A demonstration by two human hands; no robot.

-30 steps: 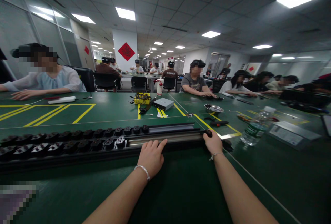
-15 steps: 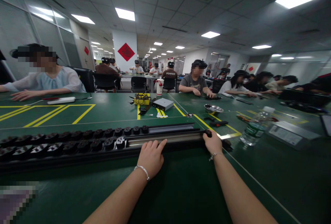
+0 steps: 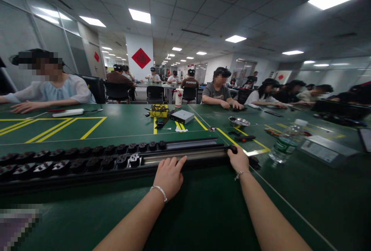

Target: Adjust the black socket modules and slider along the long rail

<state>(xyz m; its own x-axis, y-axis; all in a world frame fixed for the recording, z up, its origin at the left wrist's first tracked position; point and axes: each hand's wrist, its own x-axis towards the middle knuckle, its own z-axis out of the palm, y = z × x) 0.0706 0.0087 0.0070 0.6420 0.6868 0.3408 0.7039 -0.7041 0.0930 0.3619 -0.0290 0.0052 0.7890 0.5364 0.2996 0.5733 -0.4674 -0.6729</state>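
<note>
Pinching black piece (image 3: 232, 149) with right hand (image 3: 240, 160) at right end of rail (image 3: 205, 153); resting left hand (image 3: 169, 176) on rail's near edge, unclear whether gripping.

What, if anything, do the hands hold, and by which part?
The right hand holds the front rail by its right end; whether the left hand, on the near side, grips it cannot be told.

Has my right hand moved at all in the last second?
No, with no visible shift in any direction: the right hand sits in the same spot against the yellow tape.
</note>
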